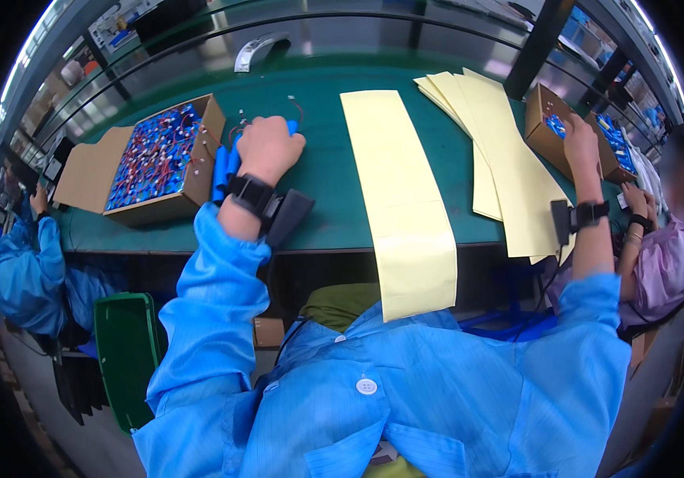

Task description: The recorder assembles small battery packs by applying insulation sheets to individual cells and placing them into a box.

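My left hand [270, 150] is closed around blue battery packs on the bench, left of the middle; a blue end shows beside its fingers. More blue battery packs [221, 171] stand against the wrist, next to an open carton [202, 171] packed with blue cells and red wires. My right hand [581, 147] reaches over the rim of a smaller carton [539, 119] at the right, which holds blue packs; its fingertips are mostly hidden. Between my hands lies a long pale yellow sheet [406, 203], its near end hanging over the bench edge toward my lap.
A fanned pile of yellow sheets [509, 171] lies at the right on the green bench [318, 215]. A metal post [541, 48] rises behind. Co-workers sit at both sides, one in a pink sleeve [665, 263]. A green bin [125, 358] stands below left.
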Tool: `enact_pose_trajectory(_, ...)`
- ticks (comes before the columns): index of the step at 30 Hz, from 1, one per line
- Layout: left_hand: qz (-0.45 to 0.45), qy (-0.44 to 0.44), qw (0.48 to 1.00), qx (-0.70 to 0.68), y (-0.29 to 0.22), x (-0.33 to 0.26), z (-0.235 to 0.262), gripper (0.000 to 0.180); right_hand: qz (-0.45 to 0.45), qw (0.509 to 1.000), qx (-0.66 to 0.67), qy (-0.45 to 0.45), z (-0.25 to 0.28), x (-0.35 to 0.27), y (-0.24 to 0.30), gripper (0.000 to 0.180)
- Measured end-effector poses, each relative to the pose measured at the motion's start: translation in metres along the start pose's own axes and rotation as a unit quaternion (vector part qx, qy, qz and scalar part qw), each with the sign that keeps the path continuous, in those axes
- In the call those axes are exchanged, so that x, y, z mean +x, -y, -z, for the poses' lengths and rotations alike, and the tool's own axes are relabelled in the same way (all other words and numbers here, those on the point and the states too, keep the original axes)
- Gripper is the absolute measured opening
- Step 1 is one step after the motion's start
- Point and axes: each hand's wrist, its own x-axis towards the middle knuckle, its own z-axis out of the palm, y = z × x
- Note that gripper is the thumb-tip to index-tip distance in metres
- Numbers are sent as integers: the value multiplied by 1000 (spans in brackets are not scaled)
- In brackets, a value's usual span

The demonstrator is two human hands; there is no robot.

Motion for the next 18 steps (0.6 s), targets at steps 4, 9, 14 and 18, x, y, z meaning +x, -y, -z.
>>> enact_pose_trajectory(4, -8, -60, 968, -242, -6, -27, 17, 28, 66, 843, 512, 151, 71, -106, 107, 19)
enact_pose_trajectory(9, -52, 80, 808, -581, -41, -91, 21, 22, 122, 864, 423, 244, 114, -210, 207, 16)
enact_pose_trajectory(14, -117, 76, 850, -508, -52, -118, 7, 23, 127, 922, 315, 185, 116, -220, 252, 17)
enact_pose_trajectory(18, -105, 63, 838, -531, -53, -116, 2, 23, 103, 934, 287, 187, 108, -218, 257, 16)
